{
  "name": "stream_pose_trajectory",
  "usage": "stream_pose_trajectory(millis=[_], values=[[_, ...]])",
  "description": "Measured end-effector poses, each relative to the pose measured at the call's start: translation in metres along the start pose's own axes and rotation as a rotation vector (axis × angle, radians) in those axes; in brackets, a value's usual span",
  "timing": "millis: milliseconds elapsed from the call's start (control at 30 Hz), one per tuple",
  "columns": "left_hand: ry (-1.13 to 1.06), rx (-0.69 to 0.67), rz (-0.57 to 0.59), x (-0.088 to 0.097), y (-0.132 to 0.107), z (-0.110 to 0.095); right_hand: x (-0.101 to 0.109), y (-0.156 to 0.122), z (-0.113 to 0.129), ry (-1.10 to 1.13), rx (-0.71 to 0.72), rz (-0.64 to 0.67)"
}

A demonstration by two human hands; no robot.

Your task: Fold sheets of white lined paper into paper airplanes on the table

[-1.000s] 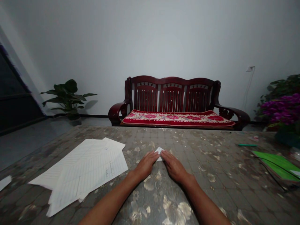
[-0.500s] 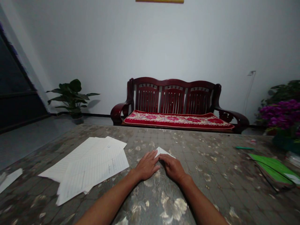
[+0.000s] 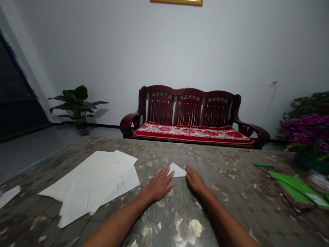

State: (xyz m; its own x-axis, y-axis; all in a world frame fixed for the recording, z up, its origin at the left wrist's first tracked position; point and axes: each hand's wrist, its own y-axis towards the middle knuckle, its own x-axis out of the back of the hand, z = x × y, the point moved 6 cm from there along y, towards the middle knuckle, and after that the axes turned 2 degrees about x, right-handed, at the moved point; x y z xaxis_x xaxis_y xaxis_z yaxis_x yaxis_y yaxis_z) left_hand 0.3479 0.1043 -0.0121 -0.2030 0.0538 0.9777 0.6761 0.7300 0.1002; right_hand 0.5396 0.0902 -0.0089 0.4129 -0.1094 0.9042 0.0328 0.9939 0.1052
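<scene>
A small folded piece of white paper (image 3: 177, 170) lies on the patterned table (image 3: 231, 192) between my hands. My left hand (image 3: 159, 183) rests flat, fingers stretched out, with its fingertips on the paper's left edge. My right hand (image 3: 195, 179) lies flat too, its fingertips touching the paper's right corner. Neither hand grips anything.
Several lined white sheets (image 3: 97, 183) lie spread to the left, with a paper scrap (image 3: 9, 195) at the far left edge. A green notebook (image 3: 298, 188) and a green pen (image 3: 264, 165) lie to the right. A wooden bench (image 3: 192, 118), a plant (image 3: 77, 104) and purple flowers (image 3: 308, 127) stand beyond.
My right hand has slid rightward along the folded paper, uncovering more of it. The left hand has stayed on its left edge. The camera has tilted slightly.
</scene>
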Motion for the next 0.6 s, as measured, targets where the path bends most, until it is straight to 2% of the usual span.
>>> stream_pose_trajectory(millis=[133, 400, 600], values=[[0.008, -0.002, -0.004, -0.002, 0.000, 0.001, 0.000, -0.017, 0.012, -0.098, 0.081, 0.050], [0.041, -0.008, -0.056, -0.006, 0.001, 0.000, 0.003, -0.037, 0.033, -0.198, 0.103, 0.054], [0.029, 0.004, -0.095, 0.001, 0.004, -0.006, 0.002, -0.042, 0.035, -0.245, 0.142, -0.056]])
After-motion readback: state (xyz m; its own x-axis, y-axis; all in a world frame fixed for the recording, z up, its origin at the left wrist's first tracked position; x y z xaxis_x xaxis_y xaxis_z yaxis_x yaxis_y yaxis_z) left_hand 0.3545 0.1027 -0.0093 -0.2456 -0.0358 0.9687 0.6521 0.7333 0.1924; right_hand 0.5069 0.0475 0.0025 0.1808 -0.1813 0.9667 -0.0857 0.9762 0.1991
